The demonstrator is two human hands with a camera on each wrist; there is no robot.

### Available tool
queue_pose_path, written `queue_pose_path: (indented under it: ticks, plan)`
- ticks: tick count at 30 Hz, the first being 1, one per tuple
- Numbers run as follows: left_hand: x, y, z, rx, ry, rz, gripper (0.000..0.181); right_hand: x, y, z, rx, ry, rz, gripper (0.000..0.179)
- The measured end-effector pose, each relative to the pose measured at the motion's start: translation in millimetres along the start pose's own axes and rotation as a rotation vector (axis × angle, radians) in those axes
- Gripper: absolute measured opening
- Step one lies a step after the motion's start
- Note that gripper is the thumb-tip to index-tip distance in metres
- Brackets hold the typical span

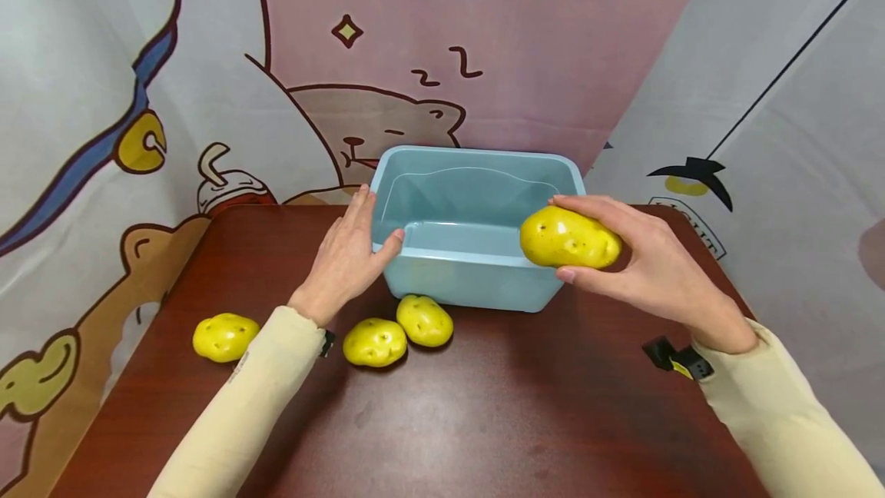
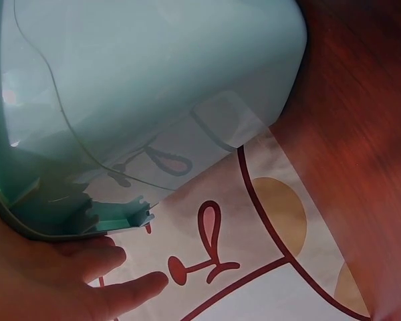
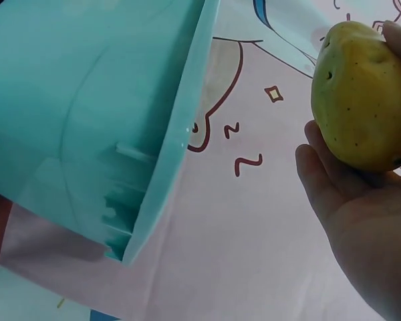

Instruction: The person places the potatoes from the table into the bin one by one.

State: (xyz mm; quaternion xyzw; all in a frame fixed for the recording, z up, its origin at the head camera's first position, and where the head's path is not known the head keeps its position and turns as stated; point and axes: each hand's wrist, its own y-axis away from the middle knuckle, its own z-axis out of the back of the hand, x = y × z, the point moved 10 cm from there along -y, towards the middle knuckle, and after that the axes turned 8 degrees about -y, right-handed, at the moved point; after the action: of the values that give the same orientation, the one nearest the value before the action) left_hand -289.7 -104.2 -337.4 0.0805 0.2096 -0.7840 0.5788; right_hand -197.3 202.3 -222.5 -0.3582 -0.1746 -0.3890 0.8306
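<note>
In the head view a light blue plastic bin (image 1: 477,279) stands at the back of the table, and no contents show inside it. My right hand (image 1: 646,260) grips a yellow potato (image 1: 570,238) between thumb and fingers, in front of the bin's right front corner. The right wrist view shows the same potato (image 3: 361,100) beside the bin's rim (image 3: 177,127). At the bin's left side is my left hand (image 1: 349,256), its fingers fairly straight. The left wrist view has those fingers (image 2: 130,294) against the rim. Two potatoes (image 1: 375,343) (image 1: 425,321) lie together before the bin.
Another potato (image 1: 224,337) lies at the table's left, beside my left sleeve (image 1: 238,406). The dark red wooden table (image 1: 442,436) reaches back to a hanging cloth (image 1: 525,44) printed with cartoon animals, close behind the bin.
</note>
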Motion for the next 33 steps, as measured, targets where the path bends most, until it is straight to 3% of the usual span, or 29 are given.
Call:
queue_pose_path:
  ticks: [19,27,33]
  plan:
    - [-1.0,-0.5,0.9,0.008,-0.004,0.006,0.088,-19.8,-46.4,2.3,0.035,0.038,-0.05,0.071]
    - [-0.1,-0.7,1.3,0.006,-0.005,0.011,0.087,-42.7,-61.3,-8.8,0.103,0.051,-0.143,0.071]
    - [-0.3,-0.3,0.8,0.013,0.003,0.014,0.089,-59.9,-68.5,-15.0,0.137,0.074,-0.169,0.071]
